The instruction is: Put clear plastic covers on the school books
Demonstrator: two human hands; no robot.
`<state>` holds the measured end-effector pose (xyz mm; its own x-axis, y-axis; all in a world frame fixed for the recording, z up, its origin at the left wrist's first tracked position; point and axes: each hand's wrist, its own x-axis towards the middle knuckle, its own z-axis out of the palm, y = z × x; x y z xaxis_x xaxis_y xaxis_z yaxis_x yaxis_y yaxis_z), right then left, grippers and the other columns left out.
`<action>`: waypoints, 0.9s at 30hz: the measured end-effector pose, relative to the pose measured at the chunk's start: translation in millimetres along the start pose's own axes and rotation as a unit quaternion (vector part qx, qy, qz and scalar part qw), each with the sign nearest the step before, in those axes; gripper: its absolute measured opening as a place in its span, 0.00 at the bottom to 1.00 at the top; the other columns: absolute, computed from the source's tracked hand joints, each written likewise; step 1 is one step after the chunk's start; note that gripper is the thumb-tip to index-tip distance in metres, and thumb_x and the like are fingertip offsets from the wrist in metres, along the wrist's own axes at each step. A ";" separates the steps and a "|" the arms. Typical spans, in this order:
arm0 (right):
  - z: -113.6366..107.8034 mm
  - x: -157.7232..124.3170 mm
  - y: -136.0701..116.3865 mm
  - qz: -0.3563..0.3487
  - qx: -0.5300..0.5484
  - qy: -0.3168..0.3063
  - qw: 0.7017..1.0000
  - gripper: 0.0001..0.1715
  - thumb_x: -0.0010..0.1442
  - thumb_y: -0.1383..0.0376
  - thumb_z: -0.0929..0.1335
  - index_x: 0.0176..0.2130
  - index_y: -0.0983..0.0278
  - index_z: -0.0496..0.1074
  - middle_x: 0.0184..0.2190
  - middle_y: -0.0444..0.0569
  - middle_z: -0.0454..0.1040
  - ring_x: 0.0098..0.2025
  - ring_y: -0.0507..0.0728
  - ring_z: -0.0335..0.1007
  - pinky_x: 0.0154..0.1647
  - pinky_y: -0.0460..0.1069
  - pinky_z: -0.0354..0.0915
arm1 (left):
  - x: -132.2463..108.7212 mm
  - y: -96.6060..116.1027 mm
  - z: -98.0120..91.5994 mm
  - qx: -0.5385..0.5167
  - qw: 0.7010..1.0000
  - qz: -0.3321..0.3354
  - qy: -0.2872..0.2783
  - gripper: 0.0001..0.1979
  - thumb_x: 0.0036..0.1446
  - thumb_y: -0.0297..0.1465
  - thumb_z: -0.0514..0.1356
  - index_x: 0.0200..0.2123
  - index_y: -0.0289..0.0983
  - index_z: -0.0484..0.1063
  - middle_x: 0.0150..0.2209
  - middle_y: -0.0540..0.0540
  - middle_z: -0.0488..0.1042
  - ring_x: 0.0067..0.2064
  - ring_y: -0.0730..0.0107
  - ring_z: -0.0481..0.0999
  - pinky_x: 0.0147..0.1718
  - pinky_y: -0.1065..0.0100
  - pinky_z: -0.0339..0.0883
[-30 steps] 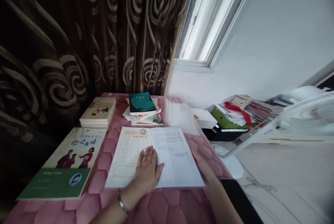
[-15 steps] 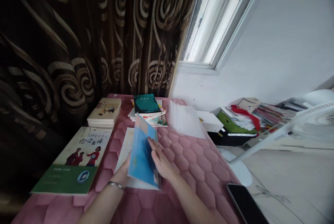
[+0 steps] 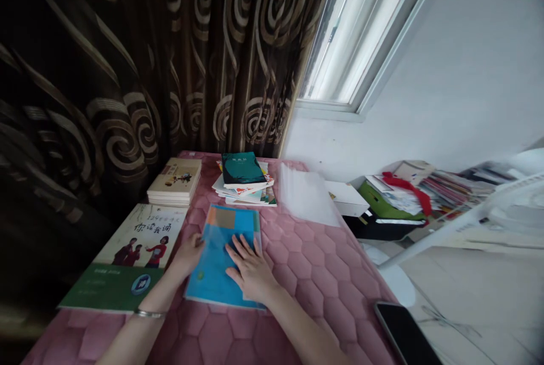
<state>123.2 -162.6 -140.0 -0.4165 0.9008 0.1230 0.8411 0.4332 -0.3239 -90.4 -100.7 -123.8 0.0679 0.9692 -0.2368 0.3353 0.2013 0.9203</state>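
Blue booklet [image 3: 216,266] on dusty-pink quilted cover [image 3: 335,297], hexagon pattern.
Booklet: bright blue ground, tan and orange blocks at top, small green mark lower left. Large book [image 3: 102,266]: pale cream above, deep green below, round blue-and-white badge [image 3: 140,284], red-clothed figure [image 3: 157,253]. Book stack [image 3: 165,181]: beige, darker printed figures. Topmost book of rear pile [image 3: 243,170]: teal, black along the edges. Curtain [image 3: 204,70]: dark brown, pale tan swirls. Plastic sheets [image 3: 308,195]: translucent white. Bracelet [image 3: 151,314]: silver. Phone [image 3: 406,332]: black screen. Ribbon [image 3: 410,188]: red. Fan [image 3: 429,243]: white.

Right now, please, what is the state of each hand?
Left hand: curled at the left edge of the blue book; whether it grips cannot be told.
Right hand: open, spread on the cover, gripping nothing.
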 end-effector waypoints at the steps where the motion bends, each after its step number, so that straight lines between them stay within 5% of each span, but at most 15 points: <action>1: 0.4 -0.2 0.6 -0.004 -0.008 0.000 1.000 0.34 0.68 0.47 0.54 0.67 0.57 0.53 0.69 0.50 0.45 0.70 0.63 0.37 0.68 0.67 0.35 | -2.0 -3.4 0.4 0.074 0.997 0.012 0.033 0.15 0.59 0.31 0.53 0.47 0.30 0.69 0.44 0.33 0.77 0.51 0.51 0.75 0.53 0.53 0.63; 4: 2.0 -0.6 2.3 -0.018 -0.030 0.006 0.999 0.35 0.68 0.46 0.53 0.67 0.58 0.52 0.69 0.50 0.44 0.70 0.63 0.37 0.67 0.68 0.38 | -12.7 -11.7 6.3 0.266 0.958 0.058 0.095 0.16 0.61 0.29 0.50 0.48 0.27 0.69 0.44 0.29 0.76 0.50 0.50 0.75 0.50 0.54 0.65; 11: 4.1 0.1 4.9 -0.027 -0.043 -0.006 0.999 0.37 0.67 0.45 0.54 0.68 0.58 0.49 0.69 0.51 0.41 0.71 0.64 0.35 0.67 0.69 0.39 | -38.4 -16.1 22.9 0.587 0.780 0.138 0.170 0.20 0.63 0.22 0.43 0.47 0.27 0.73 0.33 0.32 0.78 0.31 0.58 0.80 0.24 0.68 0.68; 18: 6.6 -1.4 3.8 0.004 -0.044 0.005 0.999 0.37 0.67 0.46 0.54 0.67 0.59 0.51 0.69 0.52 0.41 0.70 0.65 0.33 0.68 0.66 0.41 | -47.6 -16.6 32.0 0.622 0.739 0.146 0.214 0.19 0.64 0.22 0.44 0.47 0.28 0.74 0.40 0.33 0.78 0.30 0.61 0.80 0.20 0.69 0.67; 27: 10.9 -3.0 -0.8 0.020 -0.069 0.031 0.997 0.35 0.68 0.48 0.55 0.67 0.61 0.52 0.69 0.54 0.43 0.70 0.65 0.37 0.67 0.65 0.44 | -47.5 -22.6 37.3 0.617 0.734 0.164 0.230 0.20 0.66 0.26 0.44 0.48 0.26 0.74 0.35 0.32 0.78 0.29 0.58 0.80 0.20 0.67 0.70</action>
<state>120.0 -166.1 -150.3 -0.3636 0.9155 0.1723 0.8974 0.3938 -0.1990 -66.1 -156.6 -145.0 0.1058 0.9391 0.3271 0.9873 -0.0600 -0.1471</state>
